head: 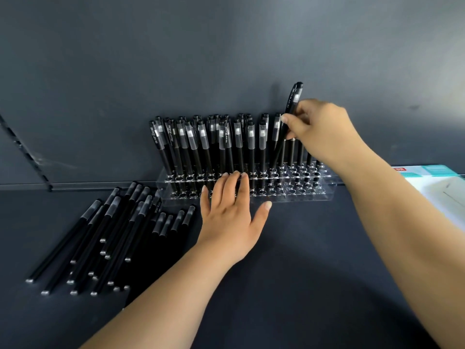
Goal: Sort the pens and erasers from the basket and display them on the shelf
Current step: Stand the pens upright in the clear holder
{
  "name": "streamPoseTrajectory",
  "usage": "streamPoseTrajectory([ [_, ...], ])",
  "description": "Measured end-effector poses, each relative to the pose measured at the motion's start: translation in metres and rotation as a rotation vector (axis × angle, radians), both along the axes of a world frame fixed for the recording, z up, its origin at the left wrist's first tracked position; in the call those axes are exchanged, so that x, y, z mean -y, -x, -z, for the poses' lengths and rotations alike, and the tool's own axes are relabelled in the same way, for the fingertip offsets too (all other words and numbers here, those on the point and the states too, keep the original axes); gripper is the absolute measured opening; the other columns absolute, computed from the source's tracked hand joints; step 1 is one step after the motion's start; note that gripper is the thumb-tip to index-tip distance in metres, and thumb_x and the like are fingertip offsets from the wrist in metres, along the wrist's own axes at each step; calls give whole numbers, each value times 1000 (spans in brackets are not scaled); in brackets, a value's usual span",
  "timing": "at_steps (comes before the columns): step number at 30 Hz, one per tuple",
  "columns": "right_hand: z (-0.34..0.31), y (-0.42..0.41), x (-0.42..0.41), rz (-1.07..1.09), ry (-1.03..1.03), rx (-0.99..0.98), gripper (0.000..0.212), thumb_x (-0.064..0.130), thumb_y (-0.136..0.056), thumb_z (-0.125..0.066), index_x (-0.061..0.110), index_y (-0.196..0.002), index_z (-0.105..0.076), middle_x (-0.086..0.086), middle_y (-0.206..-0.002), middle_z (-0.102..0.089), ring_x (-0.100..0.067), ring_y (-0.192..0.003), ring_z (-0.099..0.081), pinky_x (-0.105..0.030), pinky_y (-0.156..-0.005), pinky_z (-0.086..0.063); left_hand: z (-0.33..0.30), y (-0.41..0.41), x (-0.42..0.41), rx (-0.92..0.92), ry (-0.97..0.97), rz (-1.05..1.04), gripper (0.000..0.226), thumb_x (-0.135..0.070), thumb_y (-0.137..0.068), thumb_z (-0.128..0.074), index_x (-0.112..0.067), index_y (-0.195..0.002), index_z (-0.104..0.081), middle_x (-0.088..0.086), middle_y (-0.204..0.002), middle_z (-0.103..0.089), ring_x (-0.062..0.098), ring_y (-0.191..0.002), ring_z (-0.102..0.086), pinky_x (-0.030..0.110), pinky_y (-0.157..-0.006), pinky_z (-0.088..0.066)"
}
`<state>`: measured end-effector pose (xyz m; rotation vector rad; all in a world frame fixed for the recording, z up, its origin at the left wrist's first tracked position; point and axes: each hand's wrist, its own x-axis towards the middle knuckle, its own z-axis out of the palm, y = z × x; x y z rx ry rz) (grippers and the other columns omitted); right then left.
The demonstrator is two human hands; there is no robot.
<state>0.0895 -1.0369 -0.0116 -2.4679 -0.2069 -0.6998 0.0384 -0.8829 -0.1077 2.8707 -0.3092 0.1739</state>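
Left hand (230, 217) flat on rack (319, 196); right hand (319, 129) pinches pen (292, 104).

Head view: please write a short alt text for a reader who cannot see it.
A right hand lowers a black pen into a clear acrylic pen holder on a dark shelf, while the left hand rests flat against the holder's front. More black pens lie loose at the left.

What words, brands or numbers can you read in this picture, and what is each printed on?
"TEST 2": white print on the clips of several standing pens.
White print on the pen held in the right hand: too blurred to read.
Red tag on the teal box: too small to read.
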Motion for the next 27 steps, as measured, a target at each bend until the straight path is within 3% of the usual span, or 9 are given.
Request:
streamPoseTrajectory([
  [5,3,-2,4,-9,10,-51,25,27,-94,-48,5,-83,-52,-9,-82,-70,9,-43,-45,-10,-46,-34,0,0,-1,12,11,-11,64,-53,-94,-16,-22,-147,3,-9,-153,5,8,-139,15,40,-111,16],
  [10,8,-4,1,-43,97,-146,36,26,-93,-50,13,-62,-39,-10,-81,-71,7,-37,-45,-8,-43,-33,0,0,-2,13,44,-2,63,-52,-94,-18,-22,-147,0,-9,-152,3,8,-140,14,39,-111,15],
  [15,18,-6,0,-103,116,-273,43,25,-91,-55,10,-54,-37,-13,-83,-71,-1,-28,-40,-11,-33,-29,1,-1,-2,21,59,12,64,-51,-94,-19,-21,-147,2,-8,-152,4,9,-139,15,37,-112,15],
  [18,22,-8,1,-109,89,-251,46,25,-89,-57,10,-51,-35,-12,-77,-70,-3,-30,-41,-12,-33,-27,0,-1,-2,34,58,21,65,-51,-94,-19,-20,-147,3,-6,-153,5,10,-140,16,35,-113,15],
  [20,25,-9,1,-132,34,-247,47,25,-89,-57,11,-51,-34,-9,-65,-66,-3,-46,-55,-11,-34,-27,-2,1,-1,34,58,24,65,-50,-95,-19,-19,-147,4,-5,-153,6,11,-140,17,32,-113,15],
  [22,26,-9,1,-147,1,-263,42,28,-90,-57,8,-54,-47,-7,-63,-65,-14,-57,-60,-10,-36,-29,-3,3,1,22,92,22,65,-49,-95,-20,-18,-148,2,-5,-154,7,10,-140,17,29,-112,14],
  [25,23,-5,2,-140,56,-301,36,37,-89,-55,4,-78,-67,-11,-79,-70,-6,-42,-46,-8,-38,-32,-11,7,1,21,231,20,60,-47,-96,-24,-20,-148,-9,-5,-156,0,7,-141,11,25,-112,8],
  [27,21,-1,4,-135,41,-288,33,38,-88,-57,8,-82,-69,-12,-81,-70,-2,-46,-52,-10,-44,-37,-21,12,-4,58,352,7,56,-44,-97,-28,-20,-147,-18,-7,-155,-10,4,-141,1,19,-110,-1],
])
